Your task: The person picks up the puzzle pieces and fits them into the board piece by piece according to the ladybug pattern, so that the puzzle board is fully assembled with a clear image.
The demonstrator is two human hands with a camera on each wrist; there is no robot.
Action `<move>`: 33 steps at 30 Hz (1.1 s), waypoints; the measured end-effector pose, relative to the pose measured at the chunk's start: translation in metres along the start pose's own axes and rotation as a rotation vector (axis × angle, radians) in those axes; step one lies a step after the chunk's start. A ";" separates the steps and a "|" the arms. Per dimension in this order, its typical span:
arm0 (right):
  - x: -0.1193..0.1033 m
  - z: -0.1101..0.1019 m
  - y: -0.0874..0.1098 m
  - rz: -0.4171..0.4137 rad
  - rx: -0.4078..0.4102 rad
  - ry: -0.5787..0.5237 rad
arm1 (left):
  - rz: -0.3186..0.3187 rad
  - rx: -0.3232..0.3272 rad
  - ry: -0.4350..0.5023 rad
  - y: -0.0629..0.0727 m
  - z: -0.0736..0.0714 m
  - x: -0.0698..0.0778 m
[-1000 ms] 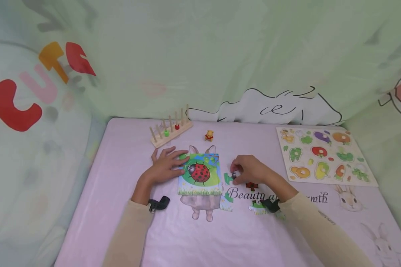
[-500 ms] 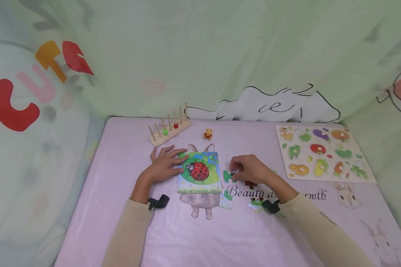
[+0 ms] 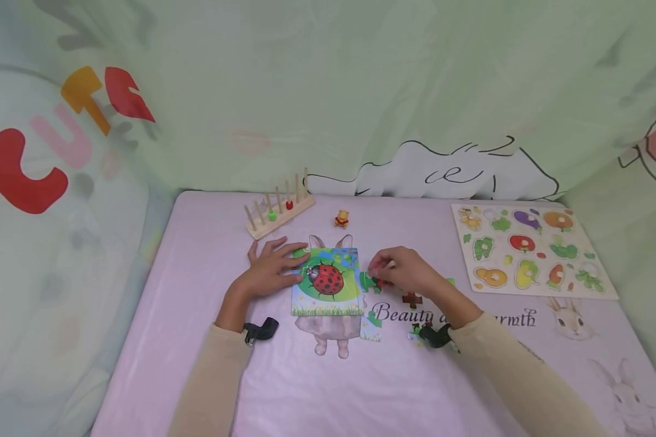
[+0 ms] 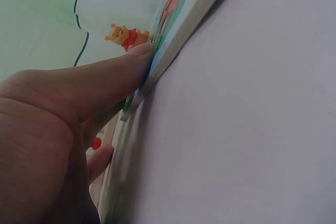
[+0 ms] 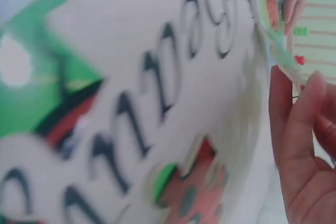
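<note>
The left hand (image 3: 269, 271) rests its spread fingers on the ladybug picture (image 3: 329, 284), which looks complete; beside its right edge, the right hand (image 3: 408, 269) pinches a green puzzle piece (image 3: 369, 282) in its fingers. Work seems unfinished: a grassy piece (image 3: 369, 332) lies below those fingers, a red piece (image 3: 412, 300) below and rightward.

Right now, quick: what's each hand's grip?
Left hand: open, resting on the ladybug picture.
Right hand: closed, pinching a partly green puzzle piece.
</note>
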State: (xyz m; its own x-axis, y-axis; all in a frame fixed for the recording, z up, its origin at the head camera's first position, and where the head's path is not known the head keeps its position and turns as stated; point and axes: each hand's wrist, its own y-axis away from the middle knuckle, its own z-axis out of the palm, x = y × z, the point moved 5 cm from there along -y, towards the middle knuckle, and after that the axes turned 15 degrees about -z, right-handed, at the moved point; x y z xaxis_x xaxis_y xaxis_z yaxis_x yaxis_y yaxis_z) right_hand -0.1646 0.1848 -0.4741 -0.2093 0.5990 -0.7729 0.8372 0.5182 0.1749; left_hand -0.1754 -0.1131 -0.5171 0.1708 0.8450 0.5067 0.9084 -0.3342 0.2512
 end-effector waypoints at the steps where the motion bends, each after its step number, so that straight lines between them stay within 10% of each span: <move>1: -0.001 0.000 -0.001 0.013 0.004 -0.005 | 0.002 0.000 0.002 0.000 0.000 0.000; 16: -0.023 0.025 -0.023 -0.009 -0.014 -0.325 | 0.027 0.006 0.007 0.000 -0.002 0.003; 33: -0.036 0.058 -0.045 0.049 -0.007 -0.380 | 0.018 0.003 0.007 -0.003 0.000 -0.003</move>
State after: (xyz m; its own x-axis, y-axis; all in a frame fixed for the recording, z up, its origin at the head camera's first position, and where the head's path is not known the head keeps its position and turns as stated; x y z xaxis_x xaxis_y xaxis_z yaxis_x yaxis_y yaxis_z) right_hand -0.1659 0.1045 -0.4892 0.0345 0.3544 -0.9345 0.8380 0.4992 0.2202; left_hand -0.1787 -0.1144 -0.5193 0.1846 0.8360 0.5167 0.9062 -0.3483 0.2396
